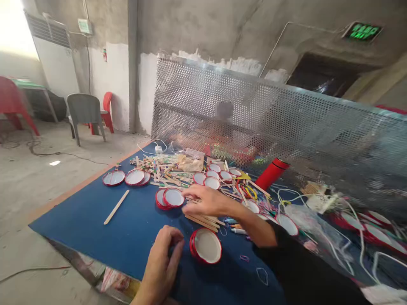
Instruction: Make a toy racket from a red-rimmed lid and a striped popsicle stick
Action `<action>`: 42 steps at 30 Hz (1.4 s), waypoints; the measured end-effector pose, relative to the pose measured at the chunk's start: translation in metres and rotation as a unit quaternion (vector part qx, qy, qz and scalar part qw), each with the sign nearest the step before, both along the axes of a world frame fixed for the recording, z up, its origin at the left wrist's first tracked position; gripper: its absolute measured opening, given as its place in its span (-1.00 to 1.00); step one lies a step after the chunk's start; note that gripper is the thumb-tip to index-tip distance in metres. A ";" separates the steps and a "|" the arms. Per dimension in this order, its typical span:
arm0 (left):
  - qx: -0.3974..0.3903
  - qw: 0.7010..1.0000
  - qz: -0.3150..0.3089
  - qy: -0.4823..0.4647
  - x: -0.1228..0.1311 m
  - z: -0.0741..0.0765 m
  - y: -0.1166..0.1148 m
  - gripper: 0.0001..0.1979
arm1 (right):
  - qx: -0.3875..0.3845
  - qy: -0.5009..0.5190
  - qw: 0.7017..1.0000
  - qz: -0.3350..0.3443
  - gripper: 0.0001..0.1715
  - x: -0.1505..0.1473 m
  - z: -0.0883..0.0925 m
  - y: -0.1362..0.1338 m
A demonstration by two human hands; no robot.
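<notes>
On the blue tabletop (82, 222), one stick (116, 207) lies apart, stick heap (162, 174) looks unfinished; left hand (163, 256) empty, can't tell right hand's (208, 201) grip.

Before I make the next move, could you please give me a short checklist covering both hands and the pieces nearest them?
1. Bare left hand free: ok; nothing shows between thumb and fingers.
2. Bare right hand free: cannot tell; its fingertips are blurred, close to the overlapping pair of red-rimmed round lids.
3. Front stack of red-rimmed, pale-centred round lids on the blue tabletop: ok; it lies just beside the left hand.
4. Flat pale wooden sticks below the right hand fully visible: not ok; the hand hides part of them.
5. Lone flat wooden stick apart from the others: ok.
</notes>
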State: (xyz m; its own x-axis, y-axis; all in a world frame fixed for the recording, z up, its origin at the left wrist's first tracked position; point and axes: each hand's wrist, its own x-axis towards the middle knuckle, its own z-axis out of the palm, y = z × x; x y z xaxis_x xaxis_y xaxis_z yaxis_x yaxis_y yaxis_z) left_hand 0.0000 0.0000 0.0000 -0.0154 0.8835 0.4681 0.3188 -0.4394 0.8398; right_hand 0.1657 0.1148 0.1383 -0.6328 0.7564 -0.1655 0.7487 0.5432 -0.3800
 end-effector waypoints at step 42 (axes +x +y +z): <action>0.036 0.977 0.171 -0.123 -0.069 0.001 0.018 -0.71 | 0.116 -0.058 0.989 -0.070 -0.18 -0.059 -0.043 -0.035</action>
State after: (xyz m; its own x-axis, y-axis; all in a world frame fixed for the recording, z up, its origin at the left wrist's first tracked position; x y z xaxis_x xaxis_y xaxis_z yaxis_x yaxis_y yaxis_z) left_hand -0.0686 0.0179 0.0006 -0.4244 0.7721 0.4731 0.2498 -0.4024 0.8807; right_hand 0.1064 0.0798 0.0948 -0.5063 0.8614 -0.0417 0.8539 0.4939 -0.1642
